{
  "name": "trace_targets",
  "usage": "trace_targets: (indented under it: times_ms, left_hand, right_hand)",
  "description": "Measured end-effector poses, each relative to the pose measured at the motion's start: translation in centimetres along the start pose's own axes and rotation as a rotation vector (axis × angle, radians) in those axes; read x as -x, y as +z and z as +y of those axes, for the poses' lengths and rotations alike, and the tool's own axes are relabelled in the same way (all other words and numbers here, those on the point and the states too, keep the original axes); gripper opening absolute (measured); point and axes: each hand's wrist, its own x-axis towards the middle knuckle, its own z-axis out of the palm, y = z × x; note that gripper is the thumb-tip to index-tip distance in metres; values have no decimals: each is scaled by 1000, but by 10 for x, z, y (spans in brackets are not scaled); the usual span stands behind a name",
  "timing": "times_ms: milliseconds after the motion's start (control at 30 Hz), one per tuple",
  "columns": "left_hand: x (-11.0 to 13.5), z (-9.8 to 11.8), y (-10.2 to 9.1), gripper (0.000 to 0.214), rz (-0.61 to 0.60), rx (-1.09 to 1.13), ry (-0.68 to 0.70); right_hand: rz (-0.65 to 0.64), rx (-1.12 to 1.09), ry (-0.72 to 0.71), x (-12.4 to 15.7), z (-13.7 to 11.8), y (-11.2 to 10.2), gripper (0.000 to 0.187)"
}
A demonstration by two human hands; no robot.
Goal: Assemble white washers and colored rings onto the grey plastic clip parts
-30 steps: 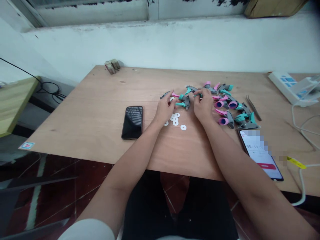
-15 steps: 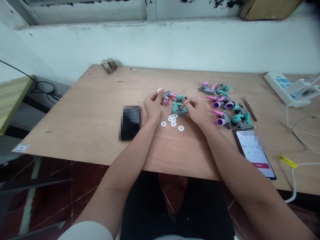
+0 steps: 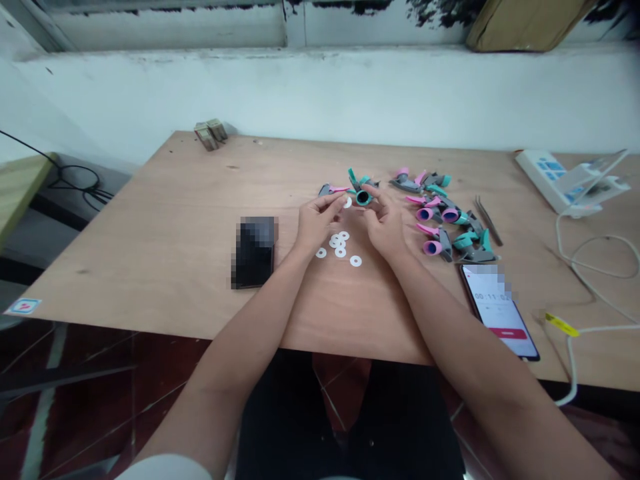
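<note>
At right hand (image 3: 385, 223), teal-gray part (image 3: 364, 190), round mouth (image 3: 363, 198)

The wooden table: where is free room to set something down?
Bare tabletop: left of the dark phone, and between the white rings and front edge. Crowded: right of the right hand, with colored parts, tweezers and a lit phone.

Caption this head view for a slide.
Left hand holds a white ring beside a teal-and-grey piece in the right hand; more rings lie on the table.

A white sleeve (image 3: 167, 467) tops black trousers (image 3: 280, 413) below.
</note>
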Motion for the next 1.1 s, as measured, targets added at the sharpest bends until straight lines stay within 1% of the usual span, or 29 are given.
trace_targets:
  times_ms: [100,167,233,400,533,633,733,900,1100]
  left_hand:
    - [2,0,-1,23,5,4,-33]
    - [2,1,0,23,37,-23,-45]
    - [2,0,0,24,64,-52,-38]
    - [0,-4,2,26,41,-107,-41]
    - [-1,-3,2,24,-4,-80,-60]
    - [-1,0,0,29,-71,-45,-69]
    - [-1,-1,-2,31,-111,-26,-62]
    - [-2,-4,-3,30,-115,17,-43]
    - [-3,-5,-2,31,-108,37,-77]
  right_hand:
    - [-70,47,-12,5,-4,7,58]
    - [-120,62,-42,7,-5,11,59]
    - [-142,74,-79,8,-6,14,56]
    - [-73,141,-97,5,-3,15,46]
    - [-60,152,-120,3,-1,14,40]
    - [-55,131,-118,2,2,14,40]
    - [-45,128,-98,1,5,15,41]
    - [-36,147,-107,0,6,15,41]
    - [-48,142,-160,-1,5,14,39]
